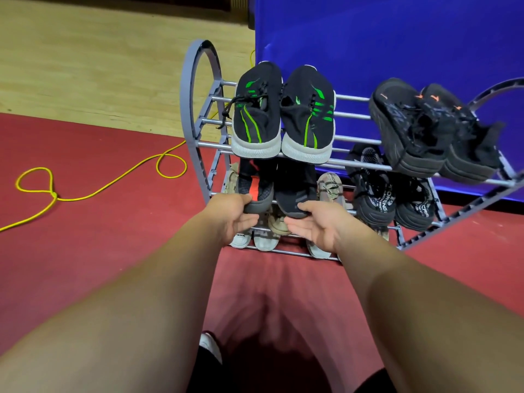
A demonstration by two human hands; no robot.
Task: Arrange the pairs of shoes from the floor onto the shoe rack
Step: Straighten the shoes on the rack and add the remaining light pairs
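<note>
red carpet (85,251) under the shoe rack (197,109), left hand (235,214) pinching one black shoe (255,191), right hand (314,222) its mate (295,191).

Even, fairly bright light fell from overhead. A soft, dark shadow lay on the red floor (99,251) in front of the shoe rack (198,143). The wide lens bowed the rack's rails, and the black shoes (425,131) at its right end looked slightly smeared.

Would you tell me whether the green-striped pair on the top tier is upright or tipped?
Upright: both green-striped shoes rest soles down on the rack's top bars.
</note>
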